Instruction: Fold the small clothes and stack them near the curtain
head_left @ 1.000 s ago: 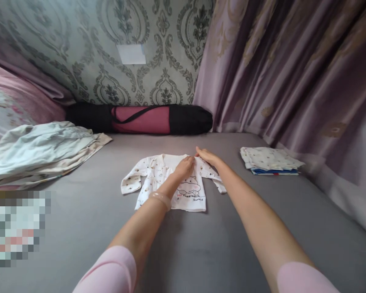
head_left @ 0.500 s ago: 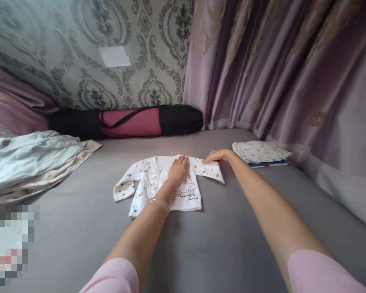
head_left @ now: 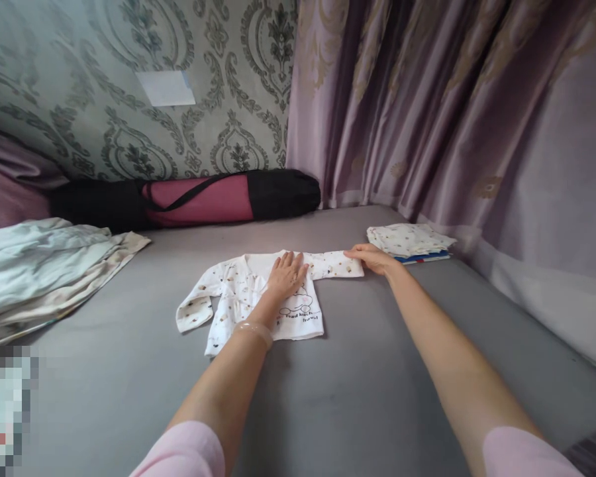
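A small white baby shirt [head_left: 243, 285] with a scattered print, a drawn figure and lettering lies spread on the grey sheet. My left hand [head_left: 287, 275] rests flat on its upper chest, fingers stretched out, covering part of the drawing. At the cuff of the sleeve on the right, my right hand [head_left: 370, 257] pinches the fabric between thumb and fingers. That sleeve [head_left: 330, 264] is straight out to the side. The other sleeve [head_left: 196, 305] bends downward on the left.
Folded printed cloths [head_left: 410, 240] are stacked just beyond my right hand. Crumpled pale fabric [head_left: 44, 265] lies at the left. A black and pink long bag [head_left: 198, 199] lies along the patterned wall, and a purple curtain [head_left: 427, 112] hangs at the right.
My right hand has moved outward along the sleeve to its cuff. The sleeve, which drooped at its end, is now straighter and more level. The left hand stays on the chest.
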Motion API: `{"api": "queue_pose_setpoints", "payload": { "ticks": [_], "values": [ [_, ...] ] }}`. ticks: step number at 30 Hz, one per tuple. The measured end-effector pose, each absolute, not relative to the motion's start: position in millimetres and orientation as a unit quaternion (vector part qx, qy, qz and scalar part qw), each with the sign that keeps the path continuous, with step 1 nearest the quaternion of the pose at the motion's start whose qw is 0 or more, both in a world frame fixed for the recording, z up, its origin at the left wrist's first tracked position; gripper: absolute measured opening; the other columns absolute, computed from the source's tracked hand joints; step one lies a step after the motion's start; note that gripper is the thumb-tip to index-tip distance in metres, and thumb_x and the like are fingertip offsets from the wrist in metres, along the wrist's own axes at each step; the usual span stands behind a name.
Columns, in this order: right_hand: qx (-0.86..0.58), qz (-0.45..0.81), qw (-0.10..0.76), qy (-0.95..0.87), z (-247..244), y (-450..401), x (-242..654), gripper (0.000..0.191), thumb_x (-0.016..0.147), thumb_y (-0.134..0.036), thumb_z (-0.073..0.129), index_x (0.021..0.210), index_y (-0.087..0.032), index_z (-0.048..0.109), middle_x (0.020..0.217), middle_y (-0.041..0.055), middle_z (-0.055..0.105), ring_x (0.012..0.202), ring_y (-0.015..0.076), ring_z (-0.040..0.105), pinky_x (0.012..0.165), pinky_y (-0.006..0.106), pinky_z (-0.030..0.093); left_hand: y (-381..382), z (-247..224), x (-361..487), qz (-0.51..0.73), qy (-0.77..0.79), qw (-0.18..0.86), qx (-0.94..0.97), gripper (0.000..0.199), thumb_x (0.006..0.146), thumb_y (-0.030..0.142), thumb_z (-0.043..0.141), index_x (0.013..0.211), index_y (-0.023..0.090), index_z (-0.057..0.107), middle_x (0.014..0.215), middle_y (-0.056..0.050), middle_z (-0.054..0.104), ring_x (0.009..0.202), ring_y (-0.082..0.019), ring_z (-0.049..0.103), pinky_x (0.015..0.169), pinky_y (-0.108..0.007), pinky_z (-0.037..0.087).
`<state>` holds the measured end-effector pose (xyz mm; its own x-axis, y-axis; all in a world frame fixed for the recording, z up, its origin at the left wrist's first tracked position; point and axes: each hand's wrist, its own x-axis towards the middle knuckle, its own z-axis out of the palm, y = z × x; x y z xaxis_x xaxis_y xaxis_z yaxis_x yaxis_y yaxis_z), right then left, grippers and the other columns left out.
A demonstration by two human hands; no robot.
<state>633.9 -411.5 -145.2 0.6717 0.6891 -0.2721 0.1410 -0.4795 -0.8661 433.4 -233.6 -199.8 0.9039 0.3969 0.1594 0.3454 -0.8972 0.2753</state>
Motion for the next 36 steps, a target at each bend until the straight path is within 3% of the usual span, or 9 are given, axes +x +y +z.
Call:
{"api": "queue_pose_setpoints", "payload": {
  "ticks": [4, 8, 13, 16, 21, 25, 28, 31, 36],
  "values": [
    [-0.864, 0.185, 0.411, -0.225, -157.6, -402.8, 620.9, 0.028, 0.08, -0.045, 0.065, 0.086, -0.018, 0.058, 0.078, 0.0046, 0.069, 0.068, 0.016, 0.064, 0.062, 0.025, 0.049, -234.1, -200.7, 434.1, 0.091, 0.194, 0.113, 0.97, 0.064, 0.098, 0.054, 0.019, 0.148, 0.017, 0.034, 0.154, -0.016, 0.033, 0.144, -0.03, 0.024, 0.117, -0.047, 0.019],
    [-0.892, 0.107, 0.376, -0.226, -164.7, -403.3, 615.9, 0.02, 0.084, -0.035, 0.059, 0.093, -0.017, 0.062, 0.095, 0.0081, 0.069, 0.091, 0.0209, 0.064, 0.076, 0.029, 0.048, -235.4, -200.0, 434.1, 0.079, 0.199, 0.111, 0.97, 0.066, 0.095, 0.058, 0.023, 0.149, 0.021, 0.032, 0.155, -0.014, 0.03, 0.146, -0.032, 0.02, 0.116, -0.05, 0.017],
    [-0.938, 0.003, 0.184, -0.294, -171.0, -418.4, 607.3, 0.022, 0.094, -0.029, 0.048, 0.108, -0.019, 0.06, 0.106, 0.0122, 0.066, 0.101, 0.0241, 0.062, 0.084, 0.032, 0.045, -237.5, -196.2, 434.5, 0.065, 0.212, 0.116, 0.968, 0.063, 0.095, 0.052, 0.029, 0.147, 0.019, 0.034, 0.156, -0.014, 0.029, 0.146, -0.032, 0.018, 0.117, -0.05, 0.016],
    [-0.956, -0.011, 0.097, -0.278, -173.3, -422.9, 598.0, 0.026, 0.097, -0.027, 0.042, 0.114, -0.017, 0.058, 0.113, 0.0162, 0.063, 0.1, 0.0256, 0.062, 0.081, 0.033, 0.045, -238.8, -193.1, 435.1, 0.053, 0.22, 0.119, 0.967, 0.062, 0.094, 0.049, 0.031, 0.148, 0.017, 0.034, 0.156, -0.015, 0.027, 0.146, -0.031, 0.018, 0.117, -0.05, 0.015],
    [-0.964, -0.012, 0.05, -0.261, -167.9, -422.1, 589.9, 0.032, 0.098, -0.021, 0.034, 0.119, -0.014, 0.058, 0.12, 0.0216, 0.057, 0.102, 0.0289, 0.062, 0.083, 0.038, 0.045, -239.2, -192.4, 436.1, 0.045, 0.223, 0.115, 0.967, 0.063, 0.094, 0.048, 0.03, 0.149, 0.016, 0.032, 0.157, -0.016, 0.025, 0.146, -0.03, 0.017, 0.117, -0.05, 0.014],
    [-0.963, -0.018, 0.005, -0.268, -156.5, -417.2, 591.4, 0.03, 0.092, -0.013, 0.044, 0.116, -0.011, 0.061, 0.118, 0.0229, 0.059, 0.108, 0.0316, 0.059, 0.087, 0.04, 0.044, -238.9, -195.0, 436.3, 0.052, 0.216, 0.113, 0.968, 0.064, 0.094, 0.05, 0.031, 0.148, 0.016, 0.033, 0.156, -0.017, 0.026, 0.146, -0.031, 0.018, 0.117, -0.05, 0.015],
    [-0.949, -0.055, 0.0, -0.311, -151.0, -400.9, 582.4, 0.033, 0.088, -0.008, 0.045, 0.115, -0.009, 0.063, 0.121, 0.0245, 0.059, 0.119, 0.0348, 0.05, 0.097, 0.045, 0.037, -239.7, -195.3, 435.9, 0.065, 0.213, 0.104, 0.969, 0.064, 0.093, 0.05, 0.032, 0.148, 0.016, 0.034, 0.156, -0.016, 0.029, 0.145, -0.032, 0.02, 0.116, -0.051, 0.017],
    [-0.912, -0.061, 0.054, -0.402, -155.0, -370.9, 556.8, 0.042, 0.092, -0.009, 0.033, 0.125, -0.009, 0.059, 0.135, 0.0219, 0.052, 0.131, 0.0307, 0.04, 0.107, 0.043, 0.027, -240.6, -193.6, 434.9, 0.067, 0.215, 0.093, 0.97, 0.063, 0.094, 0.05, 0.033, 0.147, 0.016, 0.035, 0.155, -0.016, 0.029, 0.145, -0.032, 0.021, 0.116, -0.05, 0.018],
    [-0.873, 0.078, 0.155, -0.456, -173.3, -330.2, 513.2, 0.059, 0.1, -0.039, 0.019, 0.146, -0.004, 0.035, 0.155, 0.0166, 0.03, 0.144, 0.0257, 0.023, 0.116, 0.04, 0.015, -241.0, -189.1, 433.0, 0.011, 0.209, 0.068, 0.975, 0.062, 0.094, 0.039, 0.033, 0.152, 0.016, 0.025, 0.158, -0.017, 0.02, 0.147, -0.031, 0.015, 0.117, -0.048, 0.015]
  ]
}}
